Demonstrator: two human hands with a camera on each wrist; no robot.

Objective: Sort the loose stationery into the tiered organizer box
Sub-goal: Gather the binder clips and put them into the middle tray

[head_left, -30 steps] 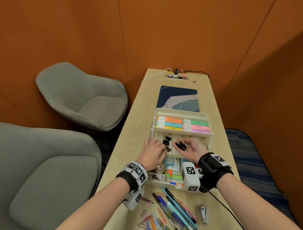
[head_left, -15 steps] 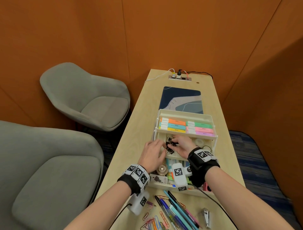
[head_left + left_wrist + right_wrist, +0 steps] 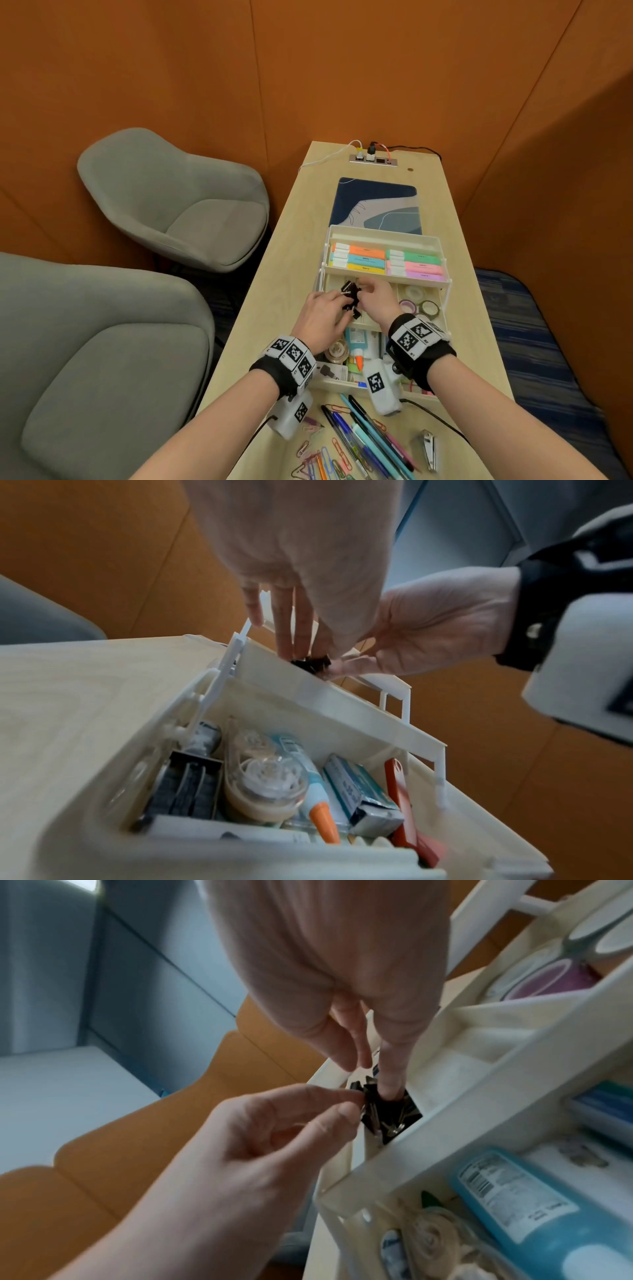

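Left hand point(image 3: 322, 317) pinching binder clips point(image 3: 351, 296) | right hand point(image 3: 378, 298) fingers extended, touching them

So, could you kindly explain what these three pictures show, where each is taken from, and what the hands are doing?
There is no machine here: a person works with bare hands, wearing a camera on the head and one on each wrist, under bands with black-and-white markers. The wide picture is the head view; the two close ones look along each hand.

On the table stands a cream tiered organizer box: highlighters on top, tape rolls in the middle, a glue bottle at the bottom. Pens and paper clips still lie loose nearby.

Both hands meet over the middle tier. The left hand pinches one of the black binder clips; the right hand reaches its fingers down among them.
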